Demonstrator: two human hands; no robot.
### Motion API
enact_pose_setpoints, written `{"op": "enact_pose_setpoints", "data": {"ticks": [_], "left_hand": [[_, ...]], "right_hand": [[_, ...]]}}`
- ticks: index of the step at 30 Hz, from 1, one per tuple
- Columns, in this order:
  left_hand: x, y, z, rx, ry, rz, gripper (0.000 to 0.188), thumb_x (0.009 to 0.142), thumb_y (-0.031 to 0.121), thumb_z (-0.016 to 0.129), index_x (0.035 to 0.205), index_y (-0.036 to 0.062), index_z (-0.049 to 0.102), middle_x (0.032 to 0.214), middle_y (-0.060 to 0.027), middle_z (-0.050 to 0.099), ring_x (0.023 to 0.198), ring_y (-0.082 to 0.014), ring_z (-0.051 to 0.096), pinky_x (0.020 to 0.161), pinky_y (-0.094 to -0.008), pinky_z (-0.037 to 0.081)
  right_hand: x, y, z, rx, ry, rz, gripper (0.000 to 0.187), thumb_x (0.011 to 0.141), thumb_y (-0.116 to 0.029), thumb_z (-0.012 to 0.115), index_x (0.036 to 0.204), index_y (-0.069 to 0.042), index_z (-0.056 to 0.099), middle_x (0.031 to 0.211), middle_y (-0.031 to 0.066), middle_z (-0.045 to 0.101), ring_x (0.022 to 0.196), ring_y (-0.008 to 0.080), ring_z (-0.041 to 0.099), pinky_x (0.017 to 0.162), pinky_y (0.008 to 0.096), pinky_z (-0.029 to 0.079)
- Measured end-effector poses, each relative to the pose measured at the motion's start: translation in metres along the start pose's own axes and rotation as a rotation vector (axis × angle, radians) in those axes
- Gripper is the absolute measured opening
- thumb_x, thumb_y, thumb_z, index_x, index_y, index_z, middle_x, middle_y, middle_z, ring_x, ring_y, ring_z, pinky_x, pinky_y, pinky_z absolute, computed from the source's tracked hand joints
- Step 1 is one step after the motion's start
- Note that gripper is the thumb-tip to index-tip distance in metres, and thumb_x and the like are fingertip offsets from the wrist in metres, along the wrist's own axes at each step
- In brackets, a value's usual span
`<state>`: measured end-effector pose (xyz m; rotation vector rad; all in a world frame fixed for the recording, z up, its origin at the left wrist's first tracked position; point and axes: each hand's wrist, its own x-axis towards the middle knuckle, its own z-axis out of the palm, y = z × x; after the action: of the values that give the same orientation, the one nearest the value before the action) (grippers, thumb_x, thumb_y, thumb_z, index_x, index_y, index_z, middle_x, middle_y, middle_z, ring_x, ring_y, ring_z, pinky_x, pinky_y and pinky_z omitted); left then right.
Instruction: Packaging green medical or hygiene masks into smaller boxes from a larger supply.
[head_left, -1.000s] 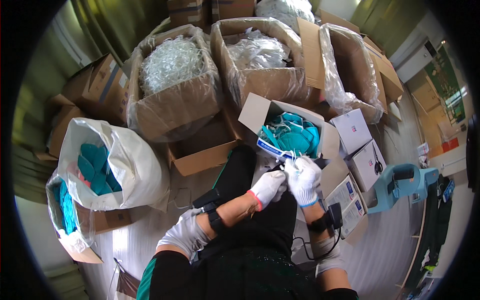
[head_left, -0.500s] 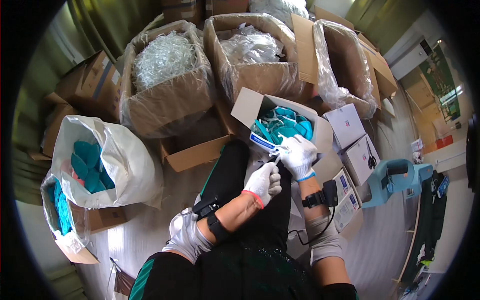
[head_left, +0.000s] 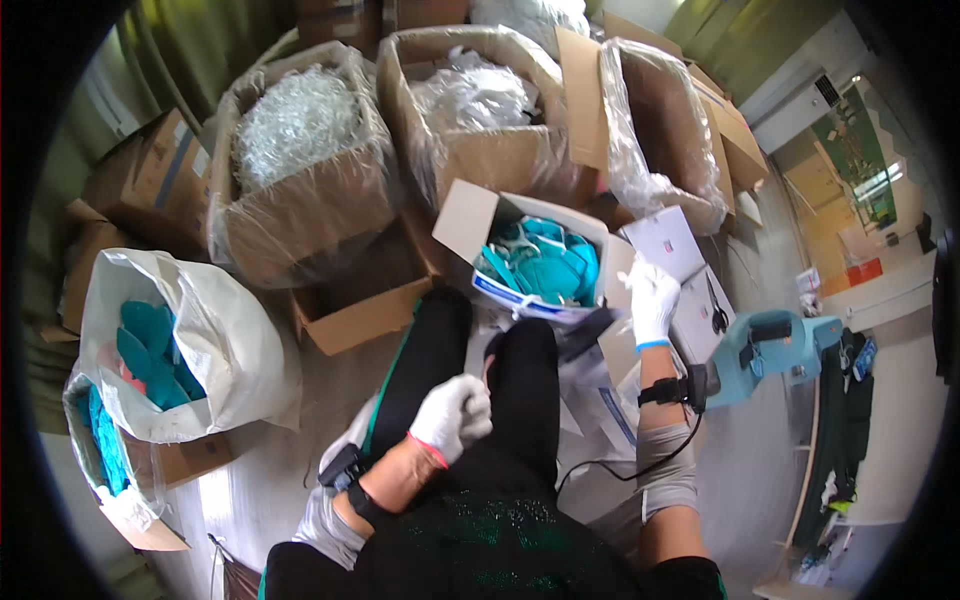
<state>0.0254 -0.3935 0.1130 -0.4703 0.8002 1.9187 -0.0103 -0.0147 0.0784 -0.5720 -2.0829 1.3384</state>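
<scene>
An open white carton with a blue band stands beyond my knees, holding teal cup-shaped face masks with white straps. My right hand, in a white knit glove with a blue cuff, is beside the carton's right flap, its fingers bent together. Whether something thin is between them I cannot make out. Over my lap, my left hand, gloved in white with a red cuff, is closed in a fist. Its palm side is hidden, so what it holds, if anything, does not show.
White boxes with black scissors on them stand right of the carton, beside a light-blue plastic stool. Plastic-lined cartons line the back. On the left, a white sack contains teal mask pieces.
My hands, together in front of the carton before, have moved apart. The left came back toward my lap; the right went right, to the carton's side. The view has shifted slightly.
</scene>
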Motion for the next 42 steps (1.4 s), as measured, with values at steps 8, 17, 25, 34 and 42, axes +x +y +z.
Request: {"op": "enact_pose_setpoints", "data": {"ticks": [8, 17, 25, 34, 42], "left_hand": [[0.09, 0.023, 0.004, -0.054, -0.423, 0.142, 0.022, 0.095, 0.024, 0.045, 0.084, 0.0069, 0.055, 0.077, -0.004, 0.053, 0.055, -0.0115, 0.04, 0.053, -0.0242, 0.034], [0.13, 0.0, 0.04, 0.498, -0.522, 0.187, 0.066, 0.105, 0.056, 0.027, 0.102, 0.0059, 0.071, 0.069, 0.0058, 0.051, 0.055, -0.0037, 0.04, 0.048, -0.0197, 0.029], [0.096, -0.009, 0.033, 0.403, -0.7, 0.073, 0.056, 0.103, 0.053, 0.039, 0.103, 0.0025, 0.064, 0.065, 0.0034, 0.044, 0.053, -0.0064, 0.038, 0.048, -0.0216, 0.028], [0.101, 0.007, 0.03, 0.555, -0.364, 0.336, 0.032, 0.104, 0.031, 0.048, 0.093, 0.0055, 0.065, 0.063, 0.0054, 0.045, 0.052, -0.0044, 0.037, 0.048, -0.0206, 0.028], [0.101, -0.005, 0.045, 0.469, -0.321, 0.201, 0.034, 0.102, 0.037, 0.053, 0.084, 0.0112, 0.066, 0.063, 0.0069, 0.048, 0.053, -0.0034, 0.036, 0.048, -0.0211, 0.026]], "right_hand": [[-0.039, -0.08, 0.021, 0.798, -0.328, 0.529, 0.03, 0.099, -0.012, 0.051, 0.127, -0.003, 0.051, 0.086, 0.0013, 0.055, 0.064, 0.0117, 0.056, 0.052, 0.0263, 0.048], [-0.051, -0.12, 0.055, 1.036, -0.335, 0.801, 0.021, 0.102, -0.034, 0.043, 0.084, -0.023, 0.046, 0.063, -0.0038, 0.038, 0.048, 0.0124, 0.039, 0.04, 0.0289, 0.032], [-0.047, -0.102, 0.042, 1.02, -0.28, 0.75, 0.031, 0.103, -0.036, 0.043, 0.075, -0.023, 0.046, 0.056, -0.0038, 0.037, 0.045, 0.0123, 0.037, 0.038, 0.0283, 0.033], [-0.061, -0.116, 0.046, 1.136, -0.382, 0.777, 0.031, 0.103, -0.036, 0.042, 0.075, -0.024, 0.046, 0.056, -0.0044, 0.036, 0.044, 0.0129, 0.036, 0.04, 0.0286, 0.032], [-0.075, -0.116, 0.061, 1.008, -0.116, 0.675, 0.011, 0.101, -0.026, 0.051, 0.104, -0.017, 0.057, 0.063, -0.0012, 0.044, 0.053, 0.0119, 0.046, 0.05, 0.0274, 0.043]]}}
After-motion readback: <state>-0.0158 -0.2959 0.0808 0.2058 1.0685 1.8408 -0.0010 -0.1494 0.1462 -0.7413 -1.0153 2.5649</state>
